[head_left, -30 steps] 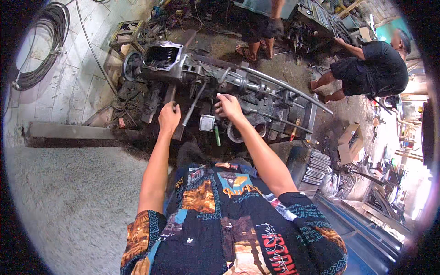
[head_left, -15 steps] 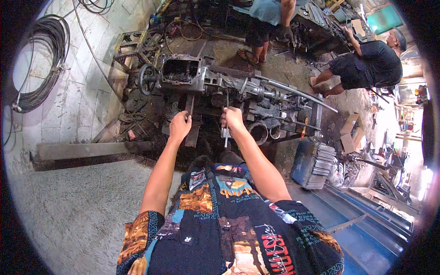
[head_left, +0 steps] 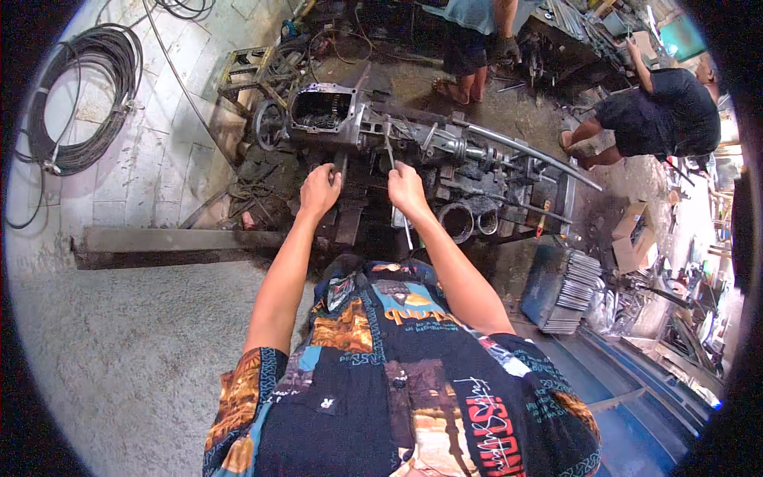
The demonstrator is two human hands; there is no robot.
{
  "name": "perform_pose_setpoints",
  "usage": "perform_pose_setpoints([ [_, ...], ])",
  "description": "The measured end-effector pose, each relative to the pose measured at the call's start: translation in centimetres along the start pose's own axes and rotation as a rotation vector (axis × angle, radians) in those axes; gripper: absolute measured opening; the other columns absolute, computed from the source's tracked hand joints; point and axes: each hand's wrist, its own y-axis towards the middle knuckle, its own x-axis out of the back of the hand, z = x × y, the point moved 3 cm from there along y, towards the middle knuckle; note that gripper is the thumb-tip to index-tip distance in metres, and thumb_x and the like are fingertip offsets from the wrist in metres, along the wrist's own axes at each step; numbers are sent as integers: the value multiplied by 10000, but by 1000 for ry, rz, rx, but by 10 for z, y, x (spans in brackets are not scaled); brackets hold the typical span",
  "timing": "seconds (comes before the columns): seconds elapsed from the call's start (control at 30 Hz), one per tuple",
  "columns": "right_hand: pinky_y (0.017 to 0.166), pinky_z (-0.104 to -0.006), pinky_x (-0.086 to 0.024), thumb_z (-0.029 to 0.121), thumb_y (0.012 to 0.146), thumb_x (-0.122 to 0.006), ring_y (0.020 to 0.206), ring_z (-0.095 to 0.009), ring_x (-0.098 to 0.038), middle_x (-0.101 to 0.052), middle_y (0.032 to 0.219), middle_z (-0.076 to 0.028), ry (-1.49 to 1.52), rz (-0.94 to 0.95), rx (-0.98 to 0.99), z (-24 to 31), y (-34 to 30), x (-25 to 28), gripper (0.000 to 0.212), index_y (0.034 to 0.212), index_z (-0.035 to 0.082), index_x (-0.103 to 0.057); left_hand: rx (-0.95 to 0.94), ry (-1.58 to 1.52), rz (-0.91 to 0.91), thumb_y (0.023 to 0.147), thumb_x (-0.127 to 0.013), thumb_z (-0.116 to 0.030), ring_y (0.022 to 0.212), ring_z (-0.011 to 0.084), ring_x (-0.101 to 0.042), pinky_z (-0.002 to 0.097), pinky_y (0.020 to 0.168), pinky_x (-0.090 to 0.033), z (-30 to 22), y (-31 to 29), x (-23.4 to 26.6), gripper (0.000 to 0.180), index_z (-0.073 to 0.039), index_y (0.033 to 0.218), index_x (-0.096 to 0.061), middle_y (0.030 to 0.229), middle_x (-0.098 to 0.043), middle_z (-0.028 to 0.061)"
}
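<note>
A long greasy metal assembly lies across in front of me, with an open-topped gear housing (head_left: 354, 119) at its left end and gears showing inside. My right hand (head_left: 407, 189) is closed around a slim metal rod (head_left: 389, 147). The rod's far end reaches the assembly just right of the housing, and its near end points back toward my body. My left hand (head_left: 320, 191) is closed on a thin dark bar (head_left: 343, 165) below the housing; much of that bar is hidden by my fingers.
A handwheel (head_left: 270, 125) stands left of the housing. Two metal rings (head_left: 456, 223) lie to the right, with a blue ribbed block (head_left: 554, 288) beyond. One person (head_left: 469, 48) stands behind the assembly; another person (head_left: 660, 111) crouches at the right. Coiled cable (head_left: 119, 87) hangs on the left wall.
My view has shifted slightly, so the scene sits farther right. The rod in my right hand has tilted, its far end leaning left. My left hand keeps its grip beneath the housing.
</note>
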Motion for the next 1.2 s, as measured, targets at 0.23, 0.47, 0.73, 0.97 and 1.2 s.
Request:
perform_pose_setpoints([
  [0.23, 932, -484, -447, 160, 926, -488, 1074, -449, -587, -619, 1083, -320, 79, 82, -2, -2, 9, -4, 370, 1215, -57, -567, 10, 30, -7, 880, -619, -268, 980, 345, -634, 444, 852, -510, 3, 2, 1, 347, -37, 1138, -637, 1019, -668, 156],
  [0.47, 530, -362, -485, 189, 953, -474, 573, -179, -595, -624, 718, -97, 94, 22, 42, -14, 33, -57, 399, 1301, 11, -557, -17, 38, -12, 887, -635, -268, 913, 334, -674, 414, 827, -524, 42, 12, 15, 354, -22, 1140, -653, 1047, -686, 183],
  [0.73, 413, -291, -422, 202, 965, -482, 481, -106, -493, -534, 661, -8, 175, 35, -79, 14, 46, -109, 428, 1365, 53, -515, -7, 120, 280, 842, -659, -280, 1109, 372, -571, 463, 916, -491, 132, 56, -19, 418, -85, 1209, -613, 1218, -574, 180],
  [0.97, 806, -388, -499, 166, 884, -501, 899, -311, -688, -682, 953, -256, 154, -167, -274, 42, 46, -169, 398, 1218, -27, -598, -113, 218, 522, 802, -731, -289, 1349, 446, -328, 515, 1009, -447, 210, 80, -58, 825, -221, 1495, -288, 1548, -197, 202],
  [1.2, 366, -261, -359, 115, 930, -457, 432, -77, -413, -505, 694, -5, 285, -198, -426, 66, 41, -202, 463, 1391, 78, -475, -315, 216, 432, 818, -686, -165, 1194, 447, -493, 464, 861, -545, 240, 99, -70, 634, -145, 1400, -435, 1445, -357, 244],
])
